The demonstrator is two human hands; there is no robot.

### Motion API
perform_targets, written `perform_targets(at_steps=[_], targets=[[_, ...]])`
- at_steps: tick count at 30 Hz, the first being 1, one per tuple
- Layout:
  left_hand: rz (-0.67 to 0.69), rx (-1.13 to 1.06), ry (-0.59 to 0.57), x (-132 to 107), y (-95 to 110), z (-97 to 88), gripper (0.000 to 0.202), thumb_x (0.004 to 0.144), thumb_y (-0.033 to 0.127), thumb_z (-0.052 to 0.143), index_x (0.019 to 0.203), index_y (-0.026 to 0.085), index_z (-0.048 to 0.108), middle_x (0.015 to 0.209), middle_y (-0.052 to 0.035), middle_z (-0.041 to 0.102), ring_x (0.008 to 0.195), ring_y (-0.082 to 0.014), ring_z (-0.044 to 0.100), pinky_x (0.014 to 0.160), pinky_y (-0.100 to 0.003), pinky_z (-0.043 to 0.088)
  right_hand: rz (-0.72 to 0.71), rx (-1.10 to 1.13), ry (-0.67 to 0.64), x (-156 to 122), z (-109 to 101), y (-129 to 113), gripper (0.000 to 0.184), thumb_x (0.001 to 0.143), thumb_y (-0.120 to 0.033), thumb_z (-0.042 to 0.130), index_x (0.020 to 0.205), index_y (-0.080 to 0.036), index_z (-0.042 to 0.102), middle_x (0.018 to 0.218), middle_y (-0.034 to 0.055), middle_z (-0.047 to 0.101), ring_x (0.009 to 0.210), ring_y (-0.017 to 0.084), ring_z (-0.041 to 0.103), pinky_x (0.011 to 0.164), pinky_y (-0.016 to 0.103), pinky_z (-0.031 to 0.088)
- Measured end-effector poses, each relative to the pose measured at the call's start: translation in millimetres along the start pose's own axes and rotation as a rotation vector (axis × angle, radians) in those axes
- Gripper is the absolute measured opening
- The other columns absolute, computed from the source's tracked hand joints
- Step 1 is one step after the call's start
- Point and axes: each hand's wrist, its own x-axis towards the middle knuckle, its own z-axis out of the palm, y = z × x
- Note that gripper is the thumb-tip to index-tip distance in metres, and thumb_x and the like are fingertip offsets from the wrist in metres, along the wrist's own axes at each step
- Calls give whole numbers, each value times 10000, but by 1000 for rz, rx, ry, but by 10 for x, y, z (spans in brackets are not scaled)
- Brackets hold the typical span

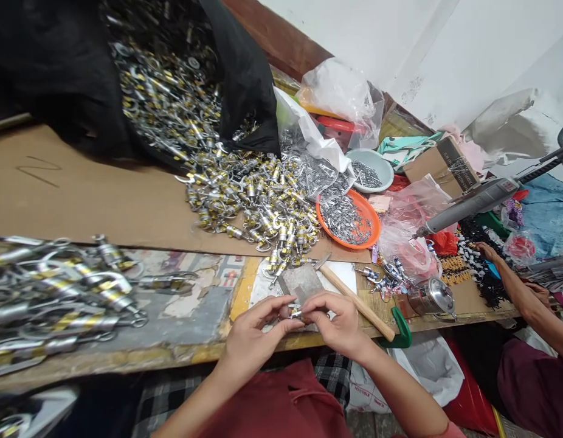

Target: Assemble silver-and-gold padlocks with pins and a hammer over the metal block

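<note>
My left hand (256,331) and my right hand (336,319) meet at the table's front edge. Both have their fingertips pinched on one small metal piece (295,312), silver with a bit of yellow; fingers cover most of it, so its kind is unclear. Just beyond them a flat metal block (304,281) lies on a white sheet. A hammer (354,299) with a wooden handle rests beside my right hand. Past the block spreads a heap of silver-and-yellow metal clips with rings (252,198), spilling from a black bag (249,73).
More clips (76,292) lie at the left. An orange dish (376,222) and a pale blue bowl (387,169) hold small metal parts. A green clamp (401,331) grips the table edge near a metal pot (430,299). A grey powered tool (468,207) hangs at right; a co-worker's arm (523,289) reaches in.
</note>
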Motion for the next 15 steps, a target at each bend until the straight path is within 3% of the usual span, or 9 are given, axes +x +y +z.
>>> perform_targets(at_steps=[4, 7, 15], targets=[[132, 54, -29, -2, 61, -32, 85, 635, 222, 696, 702, 220, 749, 649, -10, 675, 610, -150, 636, 590, -223, 518, -21, 24, 6, -28, 29, -13, 155, 807, -133, 528, 745, -199, 654, 712, 19, 672, 686, 132, 628, 673, 245, 508], [175, 35, -43, -18, 96, -54, 82, 652, 202, 678, 650, 234, 753, 632, -12, 675, 599, -143, 637, 565, -208, 508, -32, 18, 12, -73, 46, -16, 120, 806, -160, 556, 749, -201, 653, 719, 25, 674, 695, 139, 625, 676, 254, 505], [19, -32, 6, -126, 49, -34, 118, 592, 221, 720, 706, 208, 748, 644, -10, 686, 584, -152, 629, 559, -229, 527, -12, 7, 90, -190, 107, -29, 92, 782, -144, 558, 757, -189, 635, 732, 33, 673, 706, 144, 632, 680, 253, 505]])
